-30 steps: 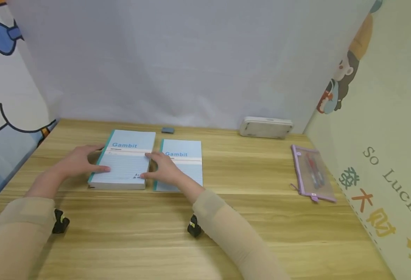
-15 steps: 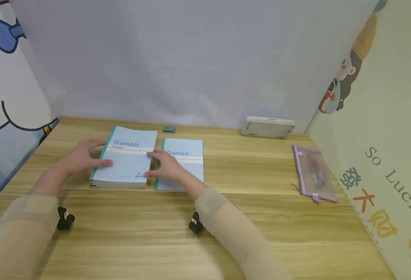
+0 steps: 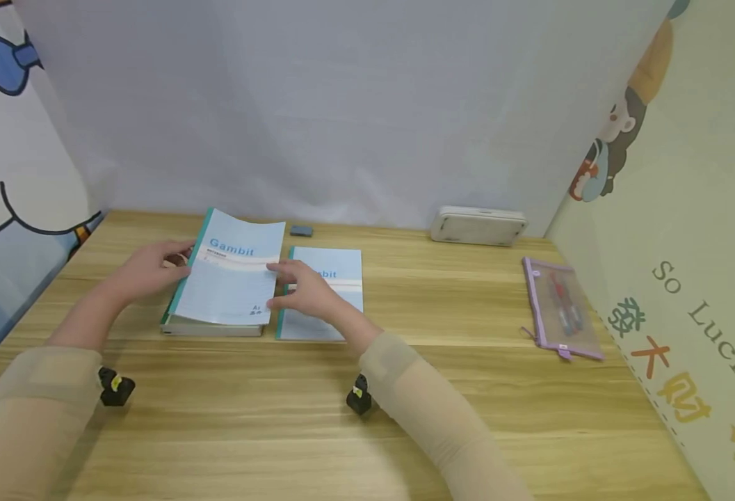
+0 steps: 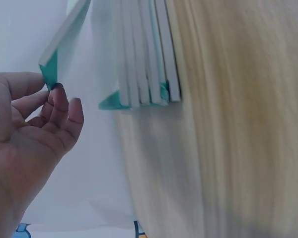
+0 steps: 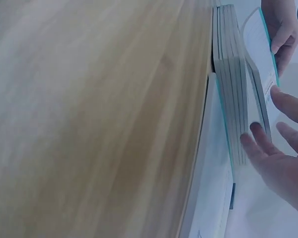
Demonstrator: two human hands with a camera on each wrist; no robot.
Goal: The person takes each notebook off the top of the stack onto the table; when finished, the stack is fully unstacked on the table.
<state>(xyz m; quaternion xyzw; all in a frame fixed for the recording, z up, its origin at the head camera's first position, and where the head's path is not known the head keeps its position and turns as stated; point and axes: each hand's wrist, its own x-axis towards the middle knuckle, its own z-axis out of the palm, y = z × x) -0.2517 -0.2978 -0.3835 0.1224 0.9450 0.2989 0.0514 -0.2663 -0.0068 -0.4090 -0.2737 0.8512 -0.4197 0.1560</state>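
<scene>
Pale blue top notebook (image 3: pixel 229 278), "Gambit" on its cover, is partly raised off the stack of notebooks (image 3: pixel 212 327) at the left of the wooden counter (image 3: pixel 405 390). Its spine edge is higher; the cover bows, and the near end seems to rest close to the stack.

Long axis of the top notebook runs away from the person, near edge to far edge. Teal spine lies along the left long side.

Left hand (image 3: pixel 148 268) sits at that spine side, toward the far corner. Left wrist view: fingertips (image 4: pixel 59 96) and thumb pinch the teal corner of the cover, fingers lightly curled. The rest of the stack (image 4: pixel 146 74) lies flat beyond.

Right hand (image 3: pixel 307 292) is at the opposite long edge, the open page side. Fingers are spread and fairly straight, tips touching the edge. Right wrist view: fingers (image 5: pixel 260 144) are laid against the page edges of the stack, not wrapped round anything.

So the top notebook lies between the two hands, left hand on the spine, right hand on the fore-edge. Both are equally near; only the left has a true grip.

Second single notebook (image 3: pixel 326 296) lies flat just right of the stack, partly under the right hand. Small grey eraser (image 3: pixel 301 230), white case (image 3: pixel 476 226) and purple mesh pouch (image 3: pixel 558 309) lie well apart to the right.
</scene>
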